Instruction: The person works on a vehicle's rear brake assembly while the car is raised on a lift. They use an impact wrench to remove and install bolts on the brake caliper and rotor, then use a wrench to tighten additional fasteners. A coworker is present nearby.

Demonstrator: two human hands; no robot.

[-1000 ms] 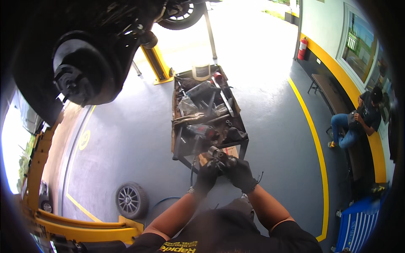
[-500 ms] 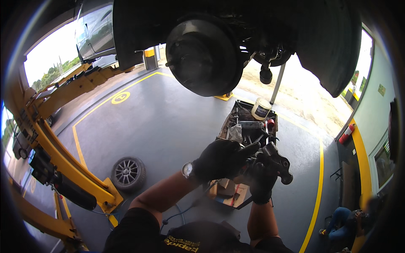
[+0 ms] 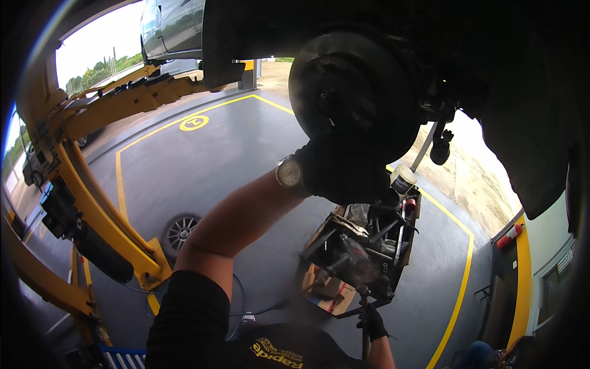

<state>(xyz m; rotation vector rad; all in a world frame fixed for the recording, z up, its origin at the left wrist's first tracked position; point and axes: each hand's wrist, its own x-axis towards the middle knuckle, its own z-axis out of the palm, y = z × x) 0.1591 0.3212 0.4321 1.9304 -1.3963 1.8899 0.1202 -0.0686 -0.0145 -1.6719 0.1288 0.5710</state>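
Observation:
Overhead hangs a dark round brake disc or drum (image 3: 319, 67) on the raised car. My left hand (image 3: 347, 163), in a black glove, is lifted against its lower edge; the fingers merge into the shadow, so I cannot tell what they do. Low on the right, my gloved right hand (image 3: 373, 323) is closed round a dark metal tool with a long shaft (image 3: 365, 302), its exact kind unclear. This tool is beside the near end of a black tool tray (image 3: 402, 255), which holds several tools, rags and cardboard.
A white tub (image 3: 402, 178) stands at the tray's far end. Yellow lift post (image 3: 101, 215) and arm (image 3: 135, 101) rise on the left, with a loose wheel (image 3: 178, 234) on the floor nearby. A hose (image 3: 261, 310) crosses below. A person sits at the lower right (image 3: 476, 355).
My hands, close together over the tray before, have parted. The left has risen toward the brake disc; the right has dropped toward me with the dark tool. The view has shifted.

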